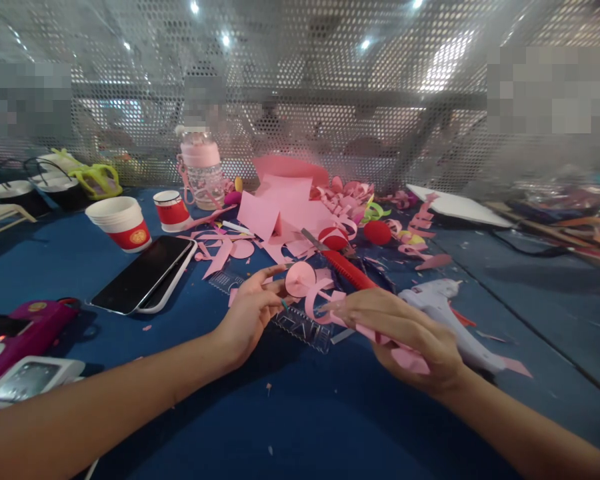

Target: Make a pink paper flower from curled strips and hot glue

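Pinched in the fingers of my left hand (253, 308) is a small pink paper disc (301, 280) with a little raised bit at its middle. My right hand (413, 337) is closed around a pink paper strip (325, 305), whose curled front end reaches toward the disc; more pink paper pokes out under the palm. Between and beyond the hands lies a red-handled cutter (349, 270) with its blade out. A clear plastic stencil ruler (303, 330) rests flat below the fingers. A pale glue gun (433, 293) lies beside my right hand, partly hidden by it.
Pink paper sheets (290, 200) and scraps pile up ahead, with a red round piece (377, 232) among them. A bottle (200, 157), paper cups (120, 223) and phones (145, 273) stand or lie leftward. Nearer left are a magenta power strip (43, 333) and white device (30, 383). Perforated metal (290, 73) rises behind.
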The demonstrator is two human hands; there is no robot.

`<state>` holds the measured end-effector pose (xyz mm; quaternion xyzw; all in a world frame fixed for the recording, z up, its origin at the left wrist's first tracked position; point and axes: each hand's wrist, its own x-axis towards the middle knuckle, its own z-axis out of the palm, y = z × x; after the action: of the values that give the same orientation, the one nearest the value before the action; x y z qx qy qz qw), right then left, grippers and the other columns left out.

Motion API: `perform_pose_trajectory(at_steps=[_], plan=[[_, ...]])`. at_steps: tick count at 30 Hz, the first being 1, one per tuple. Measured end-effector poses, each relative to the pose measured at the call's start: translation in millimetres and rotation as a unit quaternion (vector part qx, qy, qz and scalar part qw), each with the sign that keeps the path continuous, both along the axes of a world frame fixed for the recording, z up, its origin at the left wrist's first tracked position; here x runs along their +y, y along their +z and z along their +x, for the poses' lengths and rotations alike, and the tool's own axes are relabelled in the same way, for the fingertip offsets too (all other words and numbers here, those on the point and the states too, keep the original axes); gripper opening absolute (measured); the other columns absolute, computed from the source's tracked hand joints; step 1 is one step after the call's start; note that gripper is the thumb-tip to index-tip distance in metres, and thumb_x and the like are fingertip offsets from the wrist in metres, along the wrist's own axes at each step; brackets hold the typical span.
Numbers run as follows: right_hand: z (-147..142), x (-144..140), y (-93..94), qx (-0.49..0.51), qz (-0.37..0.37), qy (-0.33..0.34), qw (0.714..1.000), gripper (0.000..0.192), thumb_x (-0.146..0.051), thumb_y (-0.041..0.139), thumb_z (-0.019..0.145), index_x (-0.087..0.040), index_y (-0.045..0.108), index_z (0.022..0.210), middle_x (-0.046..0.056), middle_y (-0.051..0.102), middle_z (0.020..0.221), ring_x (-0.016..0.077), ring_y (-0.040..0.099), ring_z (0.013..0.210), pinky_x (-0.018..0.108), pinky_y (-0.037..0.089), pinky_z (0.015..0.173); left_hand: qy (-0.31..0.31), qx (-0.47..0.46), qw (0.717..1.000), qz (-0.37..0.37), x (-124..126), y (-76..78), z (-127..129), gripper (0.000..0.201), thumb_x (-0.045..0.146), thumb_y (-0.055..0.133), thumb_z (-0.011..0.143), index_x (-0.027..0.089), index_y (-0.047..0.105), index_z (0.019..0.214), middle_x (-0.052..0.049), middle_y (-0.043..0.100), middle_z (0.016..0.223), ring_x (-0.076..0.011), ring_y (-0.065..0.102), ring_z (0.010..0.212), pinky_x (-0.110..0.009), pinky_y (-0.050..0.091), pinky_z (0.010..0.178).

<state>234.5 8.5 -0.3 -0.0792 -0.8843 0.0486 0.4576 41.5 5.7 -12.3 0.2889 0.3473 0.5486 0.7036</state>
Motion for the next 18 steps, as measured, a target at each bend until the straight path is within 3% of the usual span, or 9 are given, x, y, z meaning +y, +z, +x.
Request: perform_pose_trajectory(at_steps=[4, 9, 18], plan=[[1.0, -1.2, -0.2, -0.006, 0.013, -0.003, 1.0, 0.036, -0.002, 0.042, 0.082, -0.008, 0.048, 0.117, 0.015, 0.063, 0.098, 0.0192, 0.06, 0.095, 0.037, 0.054, 0.076, 0.012, -0.004, 1.0, -0.001, 0.8, -1.1, 0.4, 0.056, -0.001, 0.045, 0.051, 0.013, 0.047, 0.105, -0.009, 0.064, 0.095, -0.0201, 0.059, 0.091, -0.03, 0.041, 0.078], [0.2, -4.8, 4.1, -0.03, 0.018, -0.027, 0.999, 0.033, -0.006, 0.041, 0.085, -0.011, 0.048, 0.117, 0.014, 0.065, 0.095, 0.0187, 0.061, 0.095, 0.036, 0.054, 0.075, -0.018, 0.0, 1.0, 0.012, 0.5, -0.1, 0.7, 0.055, -0.001, 0.046, 0.052, 0.01, 0.046, 0.106, -0.01, 0.065, 0.092, -0.0184, 0.06, 0.088, -0.028, 0.04, 0.078], [0.5, -0.9, 3.2, -0.027, 0.018, 0.004, 0.999, 0.035, -0.001, 0.042, 0.082, -0.007, 0.047, 0.116, 0.017, 0.062, 0.097, 0.0199, 0.059, 0.096, 0.038, 0.054, 0.074, -0.016, 0.015, 1.0, 0.019, -0.2, -0.6, -0.2, 0.056, -0.002, 0.047, 0.051, 0.011, 0.046, 0.105, -0.009, 0.066, 0.09, -0.0184, 0.06, 0.088, -0.028, 0.039, 0.08]])
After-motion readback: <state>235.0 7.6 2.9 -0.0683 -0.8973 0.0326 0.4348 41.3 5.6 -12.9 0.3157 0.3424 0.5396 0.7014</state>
